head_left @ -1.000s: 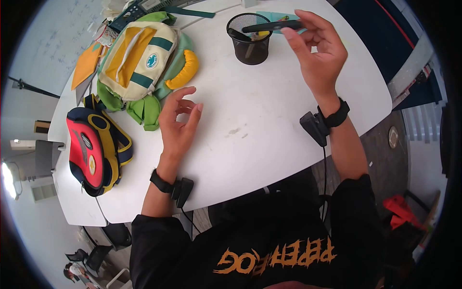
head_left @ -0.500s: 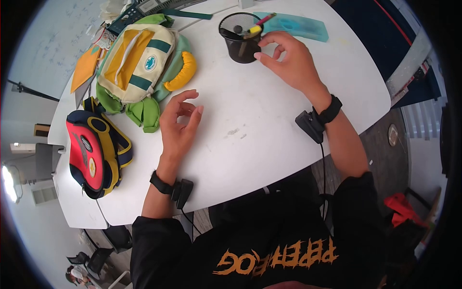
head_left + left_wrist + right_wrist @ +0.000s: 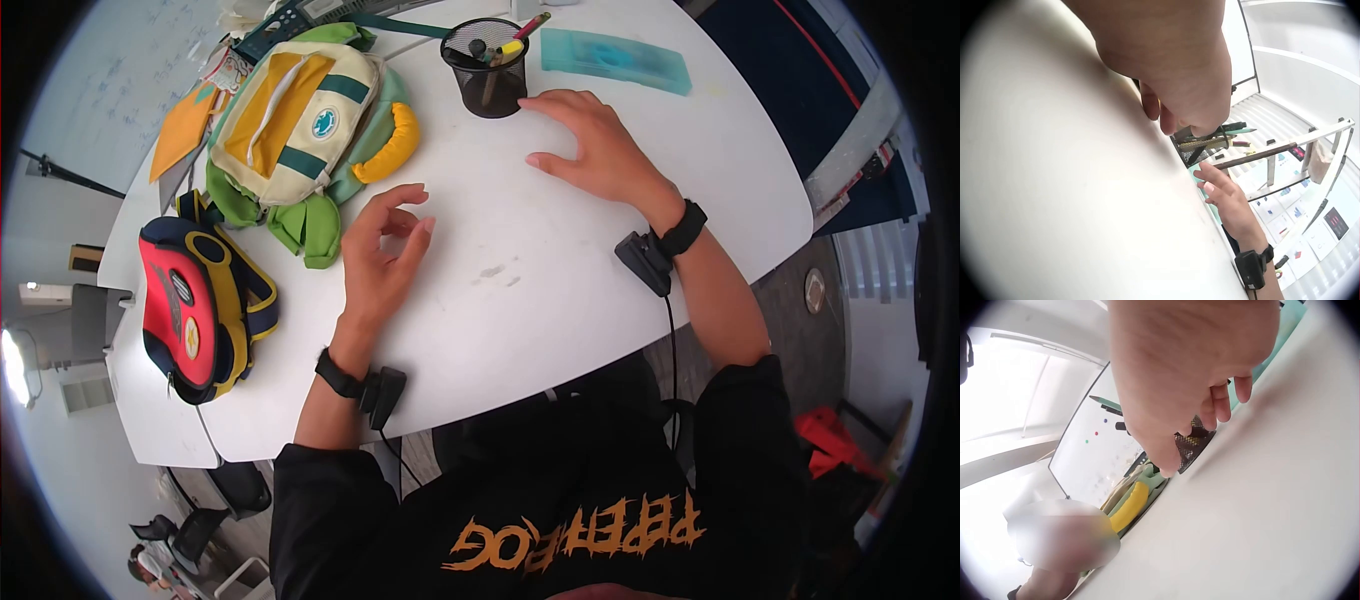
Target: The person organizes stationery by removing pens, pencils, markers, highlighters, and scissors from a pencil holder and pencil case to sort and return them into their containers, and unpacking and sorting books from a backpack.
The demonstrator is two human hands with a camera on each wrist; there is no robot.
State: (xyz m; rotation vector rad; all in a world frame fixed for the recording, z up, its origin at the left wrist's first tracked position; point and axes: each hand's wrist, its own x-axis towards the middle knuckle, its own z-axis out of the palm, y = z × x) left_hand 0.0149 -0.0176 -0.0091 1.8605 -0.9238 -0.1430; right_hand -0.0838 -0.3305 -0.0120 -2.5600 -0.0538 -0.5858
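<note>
A black mesh pen cup (image 3: 487, 95) stands upright at the back of the white table, with several pens and markers in it. My right hand (image 3: 610, 155) is just right of the cup, fingers stretched toward it and the thumb spread apart. One fingertip is right at the cup's lower side, and nothing is held. The left hand (image 3: 380, 255) hovers with loosely bent fingers near the front of the green and cream backpack (image 3: 300, 125), holding nothing. In the right wrist view the mesh cup (image 3: 1192, 445) shows partly behind the fingers.
A translucent teal case (image 3: 615, 62) lies right of the cup. On the left are a red and navy bag (image 3: 185, 310) and an orange envelope (image 3: 180, 135). A dark green strip (image 3: 400, 25) lies at the back. The table's curved edge (image 3: 808, 215) runs along the right.
The long black pen-like thing my right hand held over the cup is out of the hand. That hand came down beside the cup and its fingers straightened; the cup shifted left, away from the teal case.
</note>
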